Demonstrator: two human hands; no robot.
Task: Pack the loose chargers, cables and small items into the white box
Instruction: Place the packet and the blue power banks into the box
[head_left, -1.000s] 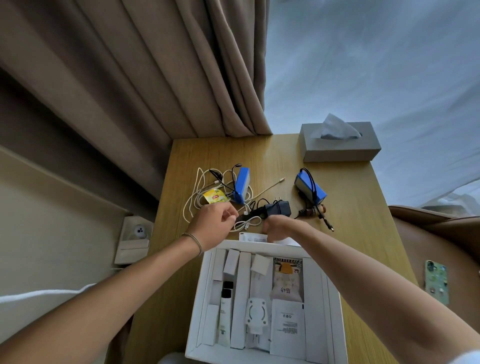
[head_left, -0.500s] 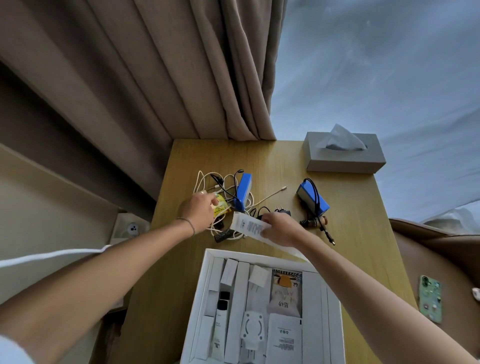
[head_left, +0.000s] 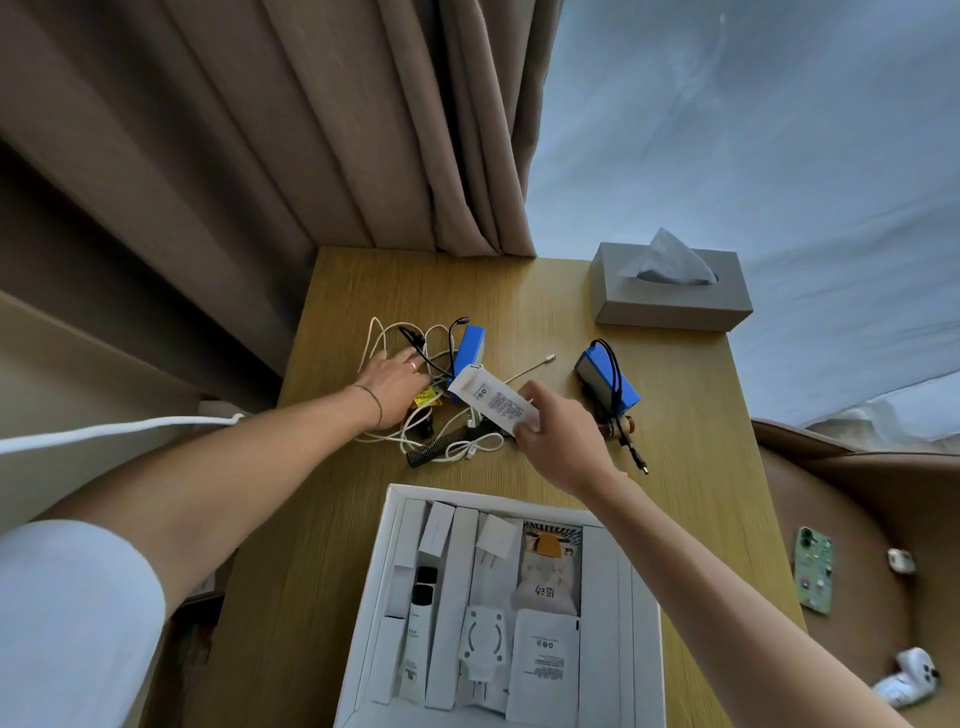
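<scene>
The white box (head_left: 387, 564) lies open at the table's near edge, with small white packets, a white charger and a snack sachet inside. My right hand (head_left: 556, 431) grips a long white printed carton (head_left: 488, 400) and holds it above the cable pile. My left hand (head_left: 397, 382) rests fingers-spread on the tangle of white and black cables (head_left: 384, 332), partly covering a yellow tea packet (head_left: 426, 397). A blue charger (head_left: 467, 345) stands behind the carton. A black comb (head_left: 436, 449) lies beside a coiled white cable (head_left: 475, 447). Another blue charger (head_left: 605, 382) wrapped in black cord lies to the right.
A grey tissue box (head_left: 670, 299) stands at the back right of the wooden table (head_left: 519, 291). Beige curtains hang behind. On the brown seat to the right lie a green phone (head_left: 813, 569) and white earbuds (head_left: 906, 675). A wall socket sits low on the left.
My right hand has lifted the long white carton from the box's far edge up over the cable pile. My left hand moved forward onto the cables. The camera tilted, so the box sits lower.
</scene>
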